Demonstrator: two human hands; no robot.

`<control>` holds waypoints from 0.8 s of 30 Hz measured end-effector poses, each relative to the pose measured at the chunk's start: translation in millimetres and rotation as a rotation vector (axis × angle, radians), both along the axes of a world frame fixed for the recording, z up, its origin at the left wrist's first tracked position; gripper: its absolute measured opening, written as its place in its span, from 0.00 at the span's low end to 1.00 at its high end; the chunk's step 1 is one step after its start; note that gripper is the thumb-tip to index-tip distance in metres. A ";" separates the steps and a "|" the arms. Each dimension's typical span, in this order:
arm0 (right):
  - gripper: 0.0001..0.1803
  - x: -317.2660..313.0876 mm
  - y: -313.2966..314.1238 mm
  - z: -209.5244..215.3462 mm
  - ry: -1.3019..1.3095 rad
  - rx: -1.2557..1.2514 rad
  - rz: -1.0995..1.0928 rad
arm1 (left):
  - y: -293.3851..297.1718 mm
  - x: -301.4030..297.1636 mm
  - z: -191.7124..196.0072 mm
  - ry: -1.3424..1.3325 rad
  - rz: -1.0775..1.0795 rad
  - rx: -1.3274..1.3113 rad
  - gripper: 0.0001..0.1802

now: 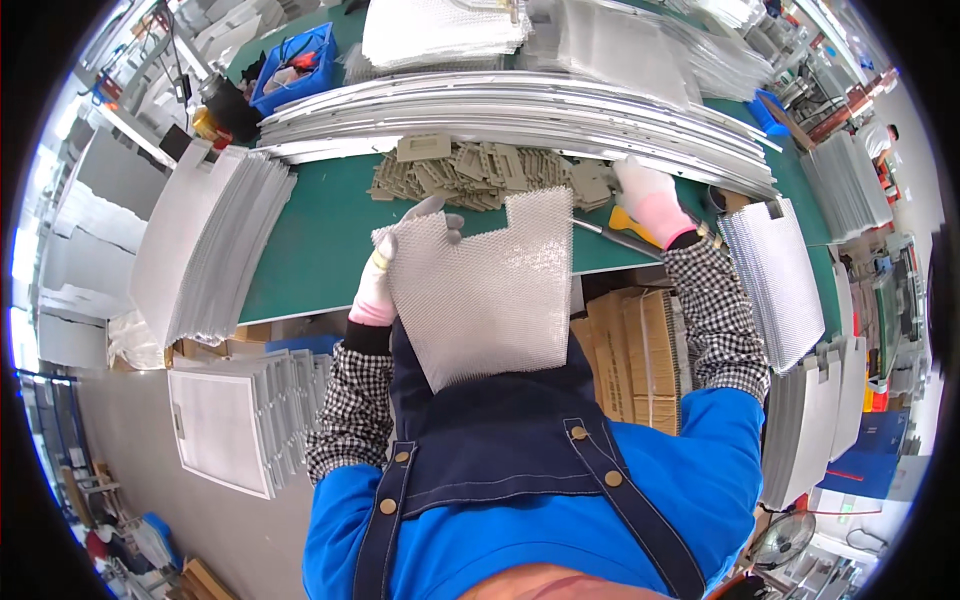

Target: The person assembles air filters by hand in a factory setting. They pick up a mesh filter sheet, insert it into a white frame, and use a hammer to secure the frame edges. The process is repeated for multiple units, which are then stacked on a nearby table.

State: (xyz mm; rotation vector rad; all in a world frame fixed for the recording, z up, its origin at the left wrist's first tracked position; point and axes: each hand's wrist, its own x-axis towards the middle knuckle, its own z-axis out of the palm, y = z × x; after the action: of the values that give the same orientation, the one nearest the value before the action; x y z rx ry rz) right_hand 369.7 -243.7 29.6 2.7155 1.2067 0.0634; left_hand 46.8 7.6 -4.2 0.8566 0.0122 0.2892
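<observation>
Behind the left hand [378, 285], a blue bin [296, 68] holds tools.

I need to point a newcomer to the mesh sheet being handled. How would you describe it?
On the green bench, before the heap of grey-beige plastic pieces, the left hand holds a silvery mesh sheet. Unlike the stacked sheets, it is single, raised, corner-notched.
</observation>
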 end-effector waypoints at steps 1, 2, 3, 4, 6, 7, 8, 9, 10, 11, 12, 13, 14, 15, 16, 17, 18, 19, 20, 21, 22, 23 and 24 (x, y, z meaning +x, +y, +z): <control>0.15 2.6 4.3 6.7 -0.078 0.023 -0.006 | -1.6 2.4 -0.4 0.010 0.012 -0.007 0.61; 0.15 5.8 7.8 15.8 -0.045 0.009 -0.031 | -4.1 4.5 -0.1 0.020 0.024 -0.015 0.60; 0.15 8.6 13.1 24.6 -0.015 0.002 -0.055 | -4.8 5.7 2.0 0.027 0.036 -0.016 0.58; 0.14 11.0 18.0 26.7 -0.035 -0.070 -0.063 | -5.1 5.1 3.1 0.026 0.040 -0.005 0.58; 0.14 13.7 27.6 30.9 -0.080 -0.214 -0.081 | -5.5 3.2 4.5 0.022 0.046 0.015 0.56; 0.14 13.2 30.7 33.7 -0.104 -0.286 -0.090 | -5.9 2.1 5.7 0.018 0.043 0.025 0.57; 0.14 12.2 30.7 37.6 -0.106 -0.305 -0.114 | -6.2 1.0 7.2 0.013 0.040 0.036 0.57; 0.15 7.1 32.6 46.6 -0.109 -0.321 -0.134 | -4.5 -0.8 7.3 0.009 0.041 0.049 0.57; 0.15 1.0 34.3 58.7 -0.111 -0.336 -0.151 | -2.9 -2.2 6.3 0.005 0.038 0.049 0.57; 0.16 -6.1 34.8 73.5 -0.149 -0.220 -0.057 | -1.1 -3.3 4.0 0.000 0.035 0.050 0.58; 0.20 -10.6 30.3 84.3 -0.139 0.013 0.058 | -1.0 -1.7 3.1 -0.010 0.025 0.046 0.58; 0.20 -17.6 32.4 88.8 0.006 0.252 0.194 | -1.2 -1.1 3.7 -0.002 0.021 0.044 0.59; 0.20 -29.4 36.5 92.9 0.156 0.489 0.331 | -2.5 -0.7 4.8 0.007 0.018 0.043 0.59; 0.22 -68.1 54.1 120.2 0.751 0.524 0.184 | -0.9 -4.2 6.1 0.020 0.037 0.049 0.59; 0.21 -82.9 58.8 116.4 0.957 0.541 0.281 | -2.5 -3.1 9.5 0.019 0.039 0.043 0.60; 0.20 -92.4 62.8 108.7 1.164 0.558 0.375 | -5.3 -0.9 11.3 0.022 0.034 0.039 0.60; 0.19 -102.1 74.5 103.6 1.125 0.454 0.331 | -6.4 -0.6 13.2 0.027 0.038 0.032 0.60; 0.19 -111.3 84.7 100.4 1.084 0.349 0.282 | -6.9 -1.3 13.0 0.004 0.018 0.006 0.60; 0.18 -115.7 92.7 102.7 1.062 0.283 0.221 | -6.9 -2.1 12.7 -0.018 -0.002 -0.019 0.60; 0.19 -116.2 98.6 105.7 1.067 0.233 0.191 | -7.1 -3.7 11.9 -0.041 -0.021 -0.046 0.60; 0.19 -115.2 103.7 109.6 1.072 0.185 0.160 | -7.1 -5.3 12.4 -0.046 -0.032 -0.055 0.61; 0.19 -115.8 106.2 114.4 1.076 0.136 0.128 | -7.1 -6.8 14.1 -0.051 -0.044 -0.065 0.61; 0.21 -122.5 105.4 123.5 1.085 0.171 0.127 | -6.4 -8.6 14.7 -0.057 -0.049 -0.073 0.61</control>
State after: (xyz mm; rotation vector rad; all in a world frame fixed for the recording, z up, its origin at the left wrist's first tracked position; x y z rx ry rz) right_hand 247.2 -138.4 153.1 2.8044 1.6101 -1.5073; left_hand 38.2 1.3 10.5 0.7744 -0.0513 0.2654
